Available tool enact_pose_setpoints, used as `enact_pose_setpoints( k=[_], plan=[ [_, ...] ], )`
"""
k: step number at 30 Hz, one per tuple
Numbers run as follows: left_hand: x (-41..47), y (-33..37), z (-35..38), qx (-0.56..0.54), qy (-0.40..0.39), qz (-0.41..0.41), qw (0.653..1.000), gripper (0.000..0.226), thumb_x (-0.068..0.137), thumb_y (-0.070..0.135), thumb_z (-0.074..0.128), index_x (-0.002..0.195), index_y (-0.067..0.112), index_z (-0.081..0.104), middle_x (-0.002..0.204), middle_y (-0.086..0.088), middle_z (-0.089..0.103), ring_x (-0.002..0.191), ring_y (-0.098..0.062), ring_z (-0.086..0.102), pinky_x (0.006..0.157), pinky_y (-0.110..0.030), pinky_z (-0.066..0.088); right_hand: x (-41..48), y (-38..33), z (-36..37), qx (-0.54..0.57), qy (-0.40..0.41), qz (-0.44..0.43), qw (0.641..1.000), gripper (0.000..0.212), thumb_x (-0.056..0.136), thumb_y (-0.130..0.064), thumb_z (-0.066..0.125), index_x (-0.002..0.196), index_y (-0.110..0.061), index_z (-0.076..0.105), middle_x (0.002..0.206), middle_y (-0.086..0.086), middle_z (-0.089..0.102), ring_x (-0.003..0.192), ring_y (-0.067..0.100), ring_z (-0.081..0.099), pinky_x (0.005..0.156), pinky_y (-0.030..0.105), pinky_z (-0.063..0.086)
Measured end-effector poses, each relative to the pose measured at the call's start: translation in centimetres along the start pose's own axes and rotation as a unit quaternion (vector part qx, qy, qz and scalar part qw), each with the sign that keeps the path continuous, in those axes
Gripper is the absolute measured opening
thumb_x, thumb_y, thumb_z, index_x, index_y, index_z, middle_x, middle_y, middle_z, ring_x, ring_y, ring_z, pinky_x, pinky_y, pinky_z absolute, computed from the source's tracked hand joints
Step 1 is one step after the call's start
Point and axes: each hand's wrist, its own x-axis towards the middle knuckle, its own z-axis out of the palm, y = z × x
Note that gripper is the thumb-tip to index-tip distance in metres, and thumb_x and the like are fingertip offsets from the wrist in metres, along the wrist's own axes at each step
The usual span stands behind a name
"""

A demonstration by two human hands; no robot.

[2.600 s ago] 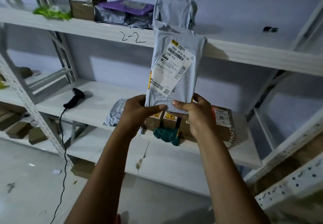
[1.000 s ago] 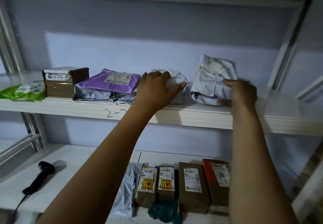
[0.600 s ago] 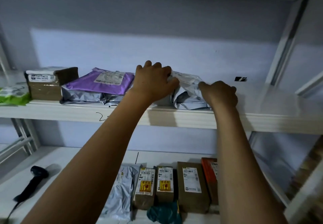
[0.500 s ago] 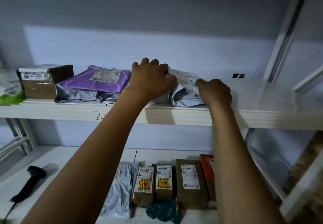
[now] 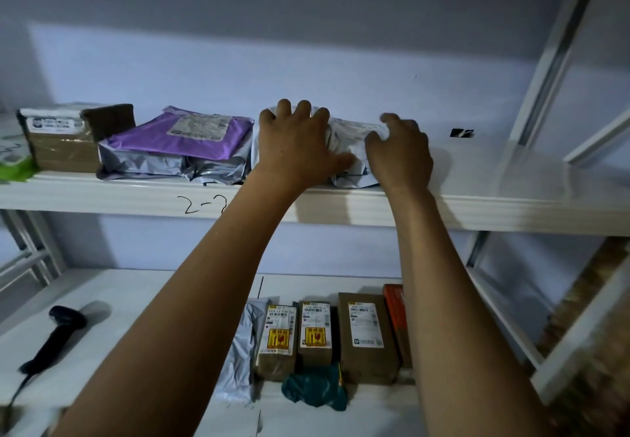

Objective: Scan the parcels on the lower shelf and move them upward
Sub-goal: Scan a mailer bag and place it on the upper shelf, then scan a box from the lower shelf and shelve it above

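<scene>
A crumpled grey parcel bag lies on the upper shelf, the one marked "2-2". My left hand rests on its left part, fingers spread over the top and thumb along the front. My right hand is at the bag's right end, fingers loosely curled and lifted, holding nothing. On the lower shelf stand three brown boxes, an orange box, a grey bag and a teal bag. A black handheld scanner lies at the lower shelf's left.
Left of the grey bag on the upper shelf are a purple mailer stacked on grey bags, a taped brown box and a green bag. White shelf uprights rise at the right. A small black object sits behind.
The grey bag went from held upright below to lying flat on the upper shelf. My right hand slid it leftward against the other bags and has now loosened its grip.
</scene>
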Motion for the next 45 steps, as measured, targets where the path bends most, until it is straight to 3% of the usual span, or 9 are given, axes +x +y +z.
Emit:
enact_pose_setpoints(
  k=[3, 6, 15, 20, 25, 30, 35, 40, 45],
  plan=[
    [-0.4, -0.1, 0.1, 0.006, 0.01, -0.002, 1.0, 0.084, 0.078, 0.085, 0.05, 0.123, 0.016, 0.064, 0.121, -0.008, 0.066, 0.116, -0.036, 0.055, 0.095, -0.045, 0.04, -0.5, 0.0, 0.5, 0.003, 0.025, -0.046, 0.999, 0.032, 0.087, -0.032, 0.046, 0.059, -0.018, 0.053, 0.071, 0.003, 0.06, 0.084, 0.034, 0.063, 0.063, 0.031, 0.043],
    [-0.8, -0.1, 0.0, -0.001, 0.024, -0.005, 1.0, 0.088, 0.079, 0.09, 0.042, 0.115, 0.013, 0.067, 0.115, -0.009, 0.068, 0.112, -0.036, 0.057, 0.093, -0.045, 0.039, -0.9, -0.2, 0.3, -0.021, 0.055, -0.03, 0.998, 0.029, 0.082, -0.026, 0.046, 0.054, -0.015, 0.044, 0.059, 0.001, 0.048, 0.067, 0.031, 0.056, 0.058, 0.029, 0.034],
    [-1.5, 0.6, 0.8, -0.025, 0.08, -0.006, 0.996, 0.076, 0.087, 0.073, 0.043, 0.108, 0.005, 0.071, 0.103, -0.018, 0.072, 0.099, -0.041, 0.065, 0.099, -0.052, 0.042, -1.8, -0.5, 0.6, -0.137, 0.078, -0.083, 0.984, 0.042, 0.091, -0.029, 0.035, 0.097, -0.014, 0.073, 0.113, 0.011, 0.07, 0.115, 0.037, 0.057, 0.089, 0.044, 0.044],
    [-3.6, 1.0, 1.4, -0.051, 0.105, -0.024, 0.993, 0.073, 0.095, 0.059, 0.039, 0.136, 0.002, 0.06, 0.135, -0.022, 0.063, 0.129, -0.04, 0.055, 0.119, -0.058, 0.027, -4.5, -0.7, 2.0, -0.172, 0.103, -0.073, 0.977, 0.056, 0.099, -0.04, 0.022, 0.134, -0.02, 0.061, 0.154, 0.013, 0.045, 0.149, 0.034, 0.029, 0.117, 0.063, 0.018],
    [-9.2, 1.8, 3.0, -0.137, 0.169, -0.007, 0.976, 0.068, 0.108, 0.049, 0.025, 0.148, 0.0, 0.05, 0.158, -0.023, 0.041, 0.15, -0.037, 0.035, 0.124, -0.052, 0.023, -10.1, 0.0, 5.4, -0.082, 0.226, -0.11, 0.964, 0.053, 0.108, -0.038, 0.026, 0.149, -0.014, 0.049, 0.159, 0.015, 0.04, 0.151, 0.034, 0.031, 0.122, 0.059, 0.019],
    [-18.4, 0.9, 8.1, -0.205, 0.189, 0.034, 0.96, 0.052, 0.11, 0.032, 0.032, 0.142, -0.001, 0.057, 0.157, -0.025, 0.04, 0.149, -0.039, 0.035, 0.121, -0.052, 0.031, -18.9, 3.1, 10.7, 0.045, 0.165, -0.128, 0.977, 0.061, 0.104, -0.021, 0.053, 0.157, -0.004, 0.028, 0.166, 0.02, 0.019, 0.155, 0.034, 0.017, 0.124, 0.051, 0.022],
    [-24.3, -1.9, 14.3, -0.288, -0.027, -0.127, 0.949, 0.033, 0.097, 0.02, 0.061, 0.128, 0.009, 0.068, 0.142, -0.011, 0.06, 0.131, -0.029, 0.057, 0.107, -0.04, 0.048, -24.3, 6.7, 15.7, 0.125, -0.093, 0.012, 0.988, 0.047, 0.103, -0.022, 0.051, 0.149, -0.017, 0.046, 0.151, 0.003, 0.051, 0.138, 0.02, 0.048, 0.11, 0.036, 0.045],
    [-29.4, -5.2, 19.0, -0.34, -0.326, -0.356, 0.808, 0.051, 0.098, 0.028, 0.067, 0.142, 0.005, 0.055, 0.143, -0.016, 0.06, 0.128, -0.03, 0.058, 0.096, -0.029, 0.044, -27.4, 7.5, 20.9, 0.113, -0.345, 0.255, 0.896, 0.035, 0.1, -0.016, 0.048, 0.133, -0.014, 0.061, 0.123, 0.008, 0.068, 0.075, 0.003, 0.058, 0.056, 0.019, 0.042],
    [-31.3, -6.1, 24.3, -0.372, -0.419, -0.459, 0.69, 0.055, 0.095, 0.05, 0.065, 0.114, -0.001, 0.069, 0.114, -0.018, 0.073, 0.106, -0.032, 0.068, 0.083, -0.035, 0.049, -28.8, 8.1, 25.5, 0.082, -0.335, 0.329, 0.879, 0.041, 0.095, -0.02, 0.054, 0.136, -0.013, 0.054, 0.128, 0.009, 0.064, 0.106, 0.024, 0.065, 0.075, 0.026, 0.052]
  ],
)
